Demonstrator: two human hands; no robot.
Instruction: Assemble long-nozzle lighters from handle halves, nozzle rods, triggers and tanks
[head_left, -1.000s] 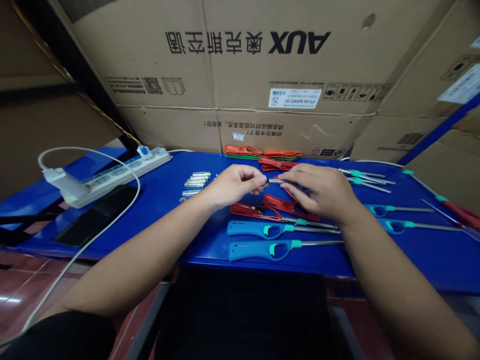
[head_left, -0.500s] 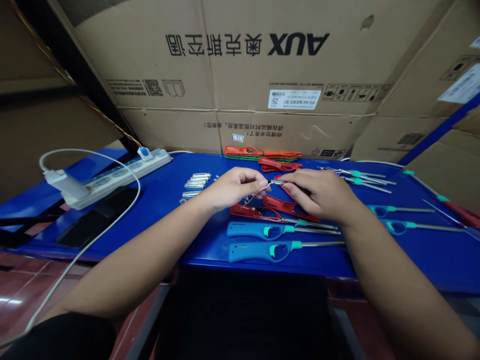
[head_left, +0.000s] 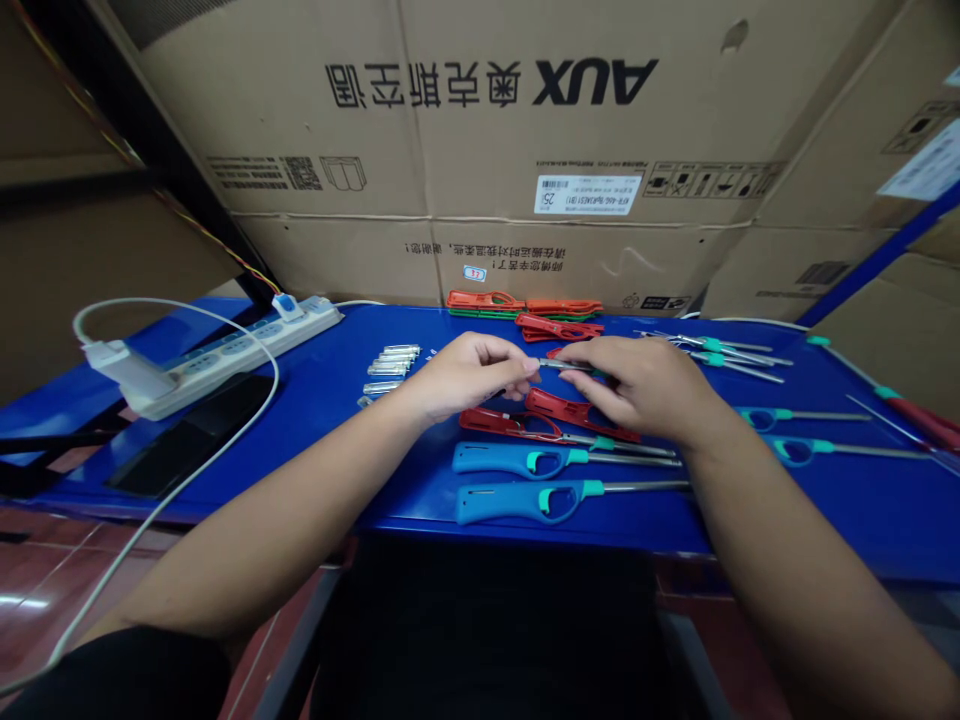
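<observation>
The lone camera sits on the person's head, looking forward and down along bare forearms (head_left: 300, 500). From up there the left hand (head_left: 476, 375) and right hand (head_left: 637, 385) come mid-view, quite near, above the blue surface (head_left: 795, 520); an AUX carton (head_left: 480, 150) backs everything (wide view, mind: even tiled floor (head_left: 45, 570) shows).

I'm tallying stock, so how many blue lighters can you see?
4 blue lighters: one at the front of the table, another just behind it, and two right of the right forearm, which may hide more.
</observation>
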